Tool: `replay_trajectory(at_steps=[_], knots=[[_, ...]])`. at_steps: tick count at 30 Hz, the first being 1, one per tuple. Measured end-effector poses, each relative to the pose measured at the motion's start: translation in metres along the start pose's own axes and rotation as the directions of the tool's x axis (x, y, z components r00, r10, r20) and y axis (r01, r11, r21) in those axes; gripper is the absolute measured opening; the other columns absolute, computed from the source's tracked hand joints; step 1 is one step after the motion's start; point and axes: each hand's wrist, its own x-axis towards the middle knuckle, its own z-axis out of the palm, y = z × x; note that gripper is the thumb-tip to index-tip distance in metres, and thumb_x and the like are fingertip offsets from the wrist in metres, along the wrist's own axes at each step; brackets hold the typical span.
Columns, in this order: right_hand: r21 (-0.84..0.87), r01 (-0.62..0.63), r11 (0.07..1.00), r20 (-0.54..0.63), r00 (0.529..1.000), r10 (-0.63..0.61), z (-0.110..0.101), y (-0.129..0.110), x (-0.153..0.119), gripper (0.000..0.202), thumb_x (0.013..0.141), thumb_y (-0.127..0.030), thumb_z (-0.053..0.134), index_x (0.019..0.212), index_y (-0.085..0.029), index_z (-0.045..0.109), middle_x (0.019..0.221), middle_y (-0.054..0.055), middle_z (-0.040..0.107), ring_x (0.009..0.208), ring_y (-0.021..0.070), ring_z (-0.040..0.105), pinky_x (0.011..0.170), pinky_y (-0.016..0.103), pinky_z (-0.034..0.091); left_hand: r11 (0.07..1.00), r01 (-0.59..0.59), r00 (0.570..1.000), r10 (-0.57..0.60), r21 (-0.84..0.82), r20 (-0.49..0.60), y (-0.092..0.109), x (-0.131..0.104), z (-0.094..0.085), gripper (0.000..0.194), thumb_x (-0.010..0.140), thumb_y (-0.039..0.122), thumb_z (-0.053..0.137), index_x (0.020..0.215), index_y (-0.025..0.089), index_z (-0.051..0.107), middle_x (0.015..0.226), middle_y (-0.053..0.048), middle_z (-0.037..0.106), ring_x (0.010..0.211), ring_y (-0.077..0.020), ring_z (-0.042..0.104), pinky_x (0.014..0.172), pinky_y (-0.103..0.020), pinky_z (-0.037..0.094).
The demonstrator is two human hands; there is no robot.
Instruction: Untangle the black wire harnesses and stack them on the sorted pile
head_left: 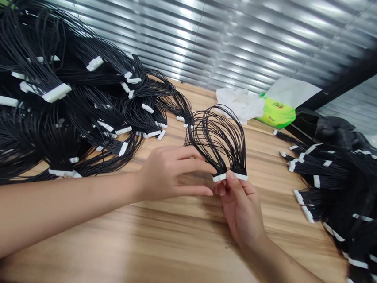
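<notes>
A wire harness (219,134) of many thin black wires loops upward from white connectors (219,178) above the wooden table. My right hand (243,207) pinches the white connectors between thumb and fingers, with the thumb over the front near the middle. To the left, my left hand (174,171) is open, its fingers stretched toward the connectors and its thumb apart below. The left index and middle fingertips lie beside the wire bases; whether they touch the wires I cannot tell.
A large heap of black wire harnesses (79,85) with white connectors covers the left. Another pile (346,188) lies on the right. White tissue (240,103) and a green packet (275,111) rest at the back of the wooden table (171,236), before a corrugated metal wall (225,35).
</notes>
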Motion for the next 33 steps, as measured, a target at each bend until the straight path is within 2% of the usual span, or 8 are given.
replay_trajectory(at_steps=[3,6,8,10,13,17,28,33], knots=[[-0.026,0.014,1.0,0.005,1.0,-0.013,0.0,0.001,-0.001,0.027,0.069,-0.041,0.08,0.063,-0.019,0.067,0.058,-0.003,0.059,0.054,0.0105,0.045,0.056,0.026,0.038,0.995,-0.101,0.989,0.103,0.023,-0.11,0.004,-0.001,0.0,0.028,0.077,0.045,0.074,0.085,0.02,0.065,0.082,0.0,0.069,0.07,-0.009,0.062,0.063,-0.022,0.045],[-0.054,0.025,0.998,0.028,0.999,-0.023,-0.002,0.003,-0.002,0.026,0.071,-0.042,0.078,0.065,-0.019,0.068,0.058,-0.002,0.06,0.054,0.0102,0.046,0.056,0.025,0.039,0.962,-0.148,0.952,0.201,0.229,-0.23,0.009,-0.002,0.001,0.036,0.07,0.052,0.076,0.083,0.022,0.06,0.088,-0.001,0.069,0.08,-0.0151,0.061,0.078,-0.032,0.04],[-0.117,0.017,0.993,0.067,0.998,-0.009,-0.003,0.004,-0.003,0.025,0.072,-0.043,0.077,0.067,-0.019,0.07,0.057,-0.002,0.06,0.055,0.0114,0.048,0.057,0.026,0.041,0.928,-0.125,0.966,0.194,0.35,-0.169,0.011,-0.002,0.002,0.041,0.074,0.055,0.072,0.098,0.024,0.061,0.107,-0.005,0.069,0.101,-0.0208,0.059,0.092,-0.038,0.034],[-0.184,0.01,0.983,0.105,0.994,0.009,-0.005,0.006,-0.004,0.024,0.072,-0.043,0.077,0.067,-0.02,0.072,0.057,-0.002,0.061,0.057,0.0132,0.052,0.059,0.028,0.043,0.923,-0.09,0.993,0.112,0.373,-0.037,0.01,-0.001,0.002,0.044,0.08,0.057,0.064,0.107,0.022,0.06,0.118,-0.006,0.067,0.114,-0.0223,0.056,0.102,-0.04,0.027],[-0.208,0.007,0.978,0.136,0.99,0.022,-0.005,0.006,-0.005,0.022,0.074,-0.04,0.076,0.067,-0.02,0.073,0.063,0.0,0.066,0.062,0.014,0.055,0.062,0.028,0.045,0.939,-0.068,0.996,0.044,0.336,0.079,0.006,0.001,0.002,0.041,0.084,0.06,0.057,0.099,0.022,0.062,0.105,-0.002,0.071,0.101,-0.0187,0.061,0.103,-0.04,0.025],[-0.205,-0.005,0.979,0.145,0.989,0.036,-0.005,0.004,-0.004,0.024,0.076,-0.041,0.075,0.065,-0.019,0.071,0.063,-0.001,0.065,0.06,0.0128,0.053,0.063,0.027,0.044,0.929,-0.127,0.991,0.107,0.349,0.074,0.004,0.003,0.001,0.032,0.087,0.053,0.057,0.098,0.024,0.065,0.094,0.002,0.072,0.083,-0.0149,0.061,0.092,-0.037,0.03],[-0.342,0.023,0.94,0.098,0.995,0.011,-0.002,0.0,-0.004,0.037,0.077,-0.048,0.071,0.057,-0.018,0.062,0.057,-0.001,0.057,0.061,0.015,0.05,0.065,0.03,0.041,0.974,-0.069,0.997,0.06,0.218,0.049,0.003,-0.002,0.005,0.023,0.091,0.035,0.06,0.111,0.025,0.063,0.105,-0.001,0.073,0.093,-0.0135,0.064,0.095,-0.035,0.03],[-0.294,0.01,0.956,0.078,0.997,0.014,-0.001,0.0,-0.006,0.036,0.074,-0.048,0.073,0.057,-0.018,0.062,0.057,-0.001,0.057,0.06,0.0146,0.05,0.063,0.029,0.04,1.0,0.014,1.0,-0.015,0.028,0.017,0.008,-0.001,0.002,0.015,0.086,0.034,0.067,0.093,0.021,0.064,0.093,0.002,0.075,0.084,-0.0105,0.067,0.105,-0.035,0.026]])
